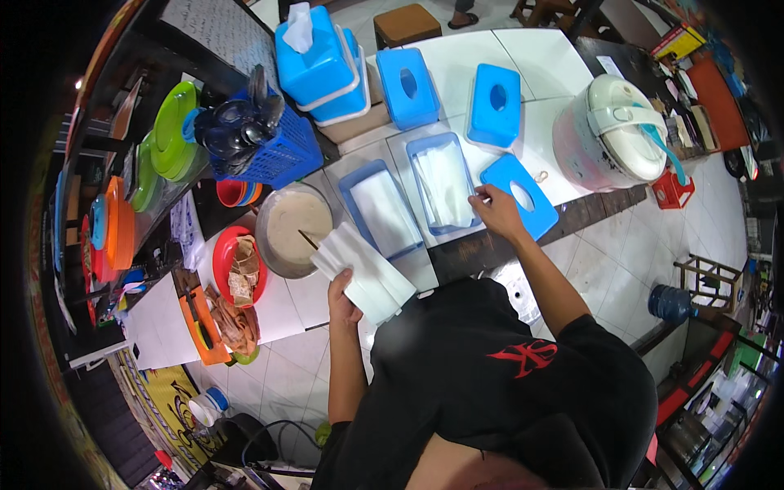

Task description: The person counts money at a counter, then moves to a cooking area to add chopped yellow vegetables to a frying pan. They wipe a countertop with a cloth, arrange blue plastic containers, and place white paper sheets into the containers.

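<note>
My left hand [345, 299] grips a stack of folded white tissues [367, 272] in front of my body. At the near right edge of an uncovered blue tissue box [411, 184] is my right hand [497, 211], its fingers curled; whether they pinch the rim or a tissue I cannot tell. White tissues [442, 184] lie inside that box, somewhat ruffled. To its left stands another uncovered box [349, 190] with a flatter layer of tissues [381, 208]. A blue lid [539, 211] with an oval hole lies by my right wrist.
Two blue tissue boxes with oval openings [422, 107] [509, 116] stand farther back. A metal pot of pale batter [299, 223] and a red plate of tempeh-like slices [223, 269] are left. A blue cutlery basket [282, 150] and a white rice container [576, 147] flank the boxes.
</note>
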Motion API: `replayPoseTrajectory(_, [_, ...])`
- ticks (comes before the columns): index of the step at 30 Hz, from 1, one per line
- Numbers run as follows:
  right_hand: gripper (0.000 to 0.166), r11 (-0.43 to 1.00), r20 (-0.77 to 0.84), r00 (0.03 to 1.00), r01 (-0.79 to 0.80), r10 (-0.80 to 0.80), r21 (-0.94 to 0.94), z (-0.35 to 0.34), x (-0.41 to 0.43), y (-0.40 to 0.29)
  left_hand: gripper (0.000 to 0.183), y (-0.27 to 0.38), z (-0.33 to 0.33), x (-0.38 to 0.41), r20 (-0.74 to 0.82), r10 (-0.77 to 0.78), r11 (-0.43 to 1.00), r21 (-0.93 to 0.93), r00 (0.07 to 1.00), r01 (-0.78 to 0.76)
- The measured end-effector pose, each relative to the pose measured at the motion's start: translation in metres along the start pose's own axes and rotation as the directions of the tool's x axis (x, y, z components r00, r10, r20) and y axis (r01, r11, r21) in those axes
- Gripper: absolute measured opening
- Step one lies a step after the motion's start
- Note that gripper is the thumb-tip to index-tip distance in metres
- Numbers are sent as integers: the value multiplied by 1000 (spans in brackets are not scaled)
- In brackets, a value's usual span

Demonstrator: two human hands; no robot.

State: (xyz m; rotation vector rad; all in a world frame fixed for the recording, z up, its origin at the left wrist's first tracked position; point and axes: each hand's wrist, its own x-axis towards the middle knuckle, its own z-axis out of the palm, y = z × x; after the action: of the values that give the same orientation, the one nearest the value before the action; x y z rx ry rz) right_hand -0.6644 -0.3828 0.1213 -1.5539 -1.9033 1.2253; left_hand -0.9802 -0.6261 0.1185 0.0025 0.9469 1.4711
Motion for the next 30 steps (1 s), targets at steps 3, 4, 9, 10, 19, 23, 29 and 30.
replayPoseTrajectory(3, [47, 965, -236, 959, 98, -158, -244, -6, 1, 33, 57, 11, 27, 12, -5, 63, 993, 102, 998, -62])
replayPoseTrajectory(4, [49, 907, -189, 970, 60, -151, -417, -13, -9, 34, 58, 12, 24, 13, -9, 56, 990, 127, 998, -54])
replayPoseTrajectory(9, [67, 805, -133, 991, -55, -30, -591, -35, -34, 74, 50, 15, 28, 20, 79, -24, 995, 102, 997, 16])
replayPoseTrajectory(10, [65, 856, -237, 966, -34, -105, -515, -38, -36, 57, 50, 14, 27, 21, 78, -30, 994, 106, 997, 22])
replayPoseTrajectory(19, [46, 862, -217, 956, 65, -199, -503, 69, 22, -98, 51, 21, 21, 28, 130, -42, 993, 113, 991, 28])
replayPoseTrajectory(23, [40, 828, -235, 940, 80, -248, -555, 78, 19, -88, 54, 33, 3, 8, 90, 28, 988, 149, 996, -42])
replayPoseTrajectory(29, [46, 692, -91, 976, 72, -196, -718, 28, -1, -71, 54, 49, -16, -5, 107, 30, 991, 124, 994, -43])
replayPoseTrajectory(30, [44, 715, -144, 950, 102, -276, -692, 27, -4, -73, 53, 52, -11, -1, 58, 28, 983, 177, 998, -38])
